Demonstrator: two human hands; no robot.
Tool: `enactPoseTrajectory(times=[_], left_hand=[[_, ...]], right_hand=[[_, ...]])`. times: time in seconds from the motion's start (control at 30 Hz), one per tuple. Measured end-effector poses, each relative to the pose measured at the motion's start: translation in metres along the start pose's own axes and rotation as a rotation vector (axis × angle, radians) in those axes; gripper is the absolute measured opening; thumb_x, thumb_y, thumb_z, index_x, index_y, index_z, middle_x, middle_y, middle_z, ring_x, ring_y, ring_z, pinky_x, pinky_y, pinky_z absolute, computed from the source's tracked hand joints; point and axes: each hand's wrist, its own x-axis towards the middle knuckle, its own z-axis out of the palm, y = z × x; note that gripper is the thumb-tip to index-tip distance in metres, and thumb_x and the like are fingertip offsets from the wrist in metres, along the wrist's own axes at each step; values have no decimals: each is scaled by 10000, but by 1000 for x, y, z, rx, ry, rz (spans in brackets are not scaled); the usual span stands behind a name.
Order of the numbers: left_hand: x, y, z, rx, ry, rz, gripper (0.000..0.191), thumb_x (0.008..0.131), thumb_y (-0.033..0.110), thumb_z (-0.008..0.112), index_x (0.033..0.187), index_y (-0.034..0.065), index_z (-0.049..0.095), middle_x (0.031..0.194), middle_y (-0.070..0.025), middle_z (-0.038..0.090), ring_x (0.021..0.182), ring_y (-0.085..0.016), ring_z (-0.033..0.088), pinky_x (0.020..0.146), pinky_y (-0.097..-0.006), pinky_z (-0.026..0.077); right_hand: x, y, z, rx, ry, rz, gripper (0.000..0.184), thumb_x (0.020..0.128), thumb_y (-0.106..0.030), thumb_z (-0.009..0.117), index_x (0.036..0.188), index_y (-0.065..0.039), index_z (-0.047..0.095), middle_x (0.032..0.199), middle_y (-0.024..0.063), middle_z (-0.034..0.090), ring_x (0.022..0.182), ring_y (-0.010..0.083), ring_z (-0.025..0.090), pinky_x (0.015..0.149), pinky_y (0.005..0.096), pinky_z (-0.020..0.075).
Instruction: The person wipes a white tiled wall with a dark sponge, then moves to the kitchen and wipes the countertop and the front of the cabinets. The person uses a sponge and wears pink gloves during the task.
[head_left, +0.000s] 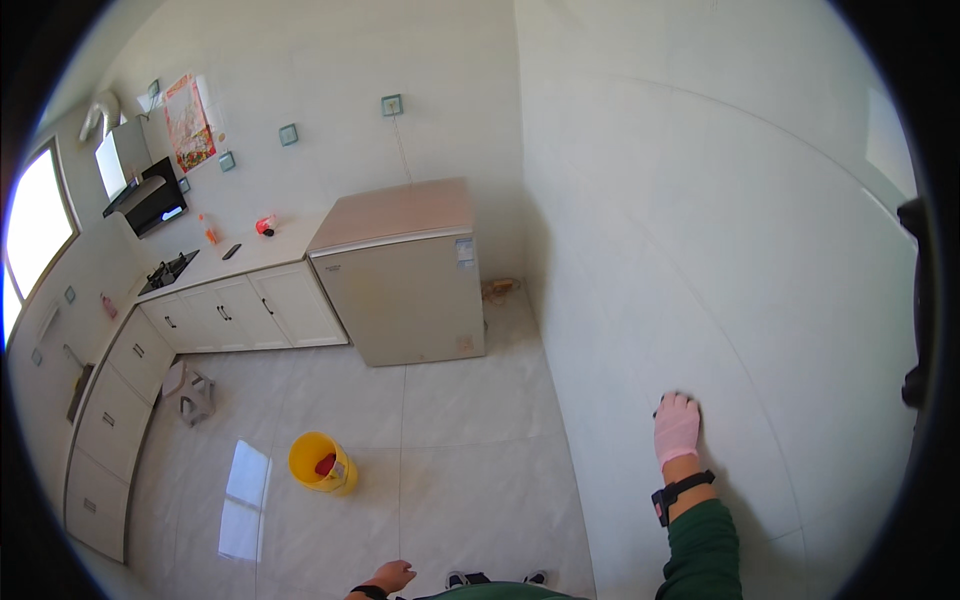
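Note:
My right hand (676, 427), in a pink glove with a black strap at the wrist, lies against the pale wall (645, 300) on the right. Small dark edges show around its fingertips; what they belong to, and whether the hand grips it, cannot be told. Low in the picture, my bare left hand (394, 576) hangs over the tiled floor, fingers loosely bent and nothing visible in it. A yellow bucket (346, 480) with a red item (325, 464) inside stands on the floor ahead and to the left of that hand.
A chest freezer (412, 300) stands near the far corner, with an orange-brown cord and plug (501, 287) beside it. White cabinets (225, 311) line the left, under a countertop (285, 244) with a gas hob (169, 271). A small stool (191, 394) stands before them.

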Motion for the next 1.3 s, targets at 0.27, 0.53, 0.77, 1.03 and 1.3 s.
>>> enactPoseTrajectory(times=[0.27, 0.53, 0.77, 1.03, 1.3], left_hand=[[-21, -111, 81, 82, 135, 24, 395, 898, 397, 505, 1040, 57, 647, 1091, -168, 632, 1014, -377, 581, 859, -486, 477], [-47, -144, 117, 126, 194, 39, 310, 913, 351, 503, 1015, 102, 655, 1086, -163, 615, 1006, -356, 578, 837, -482, 486], [-52, -118, 106, 8, 187, -92, 318, 911, 334, 500, 1044, 87, 651, 1138, -181, 607, 1063, -362, 555, 899, -474, 460], [-68, -37, 54, -147, 29, -214, 504, 877, 430, 563, 1174, 26, 613, 1110, -176, 658, 1072, -337, 598, 936, -385, 466], [-61, -24, 51, -162, -10, -239, 518, 871, 441, 569, 1188, 33, 609, 1125, -167, 655, 1086, -329, 592, 943, -377, 461]], right_hand=[[-151, -79, 135, 19, -460, -388, 295, 934, -221, 432, 1105, -175, 668, 1213, 40, 585, 1173, 212, 495, 945, 386, 350], [-442, -102, 354, 143, -656, -783, 253, 903, -197, 500, 1022, -181, 722, 1081, 51, 681, 1013, 245, 631, 714, 485, 484], [-316, -111, 271, 74, -838, -782, 265, 913, -220, 489, 1035, -207, 725, 1088, 19, 689, 1017, 216, 639, 752, 427, 475], [-22, -91, 92, -70, -455, -455, 278, 939, -235, 470, 1111, -203, 685, 1206, 3, 627, 1144, 199, 549, 881, 368, 408], [-18, -86, 99, -89, -469, -425, 289, 943, -246, 458, 1144, -207, 663, 1194, 3, 609, 1151, 197, 512, 922, 369, 347]])
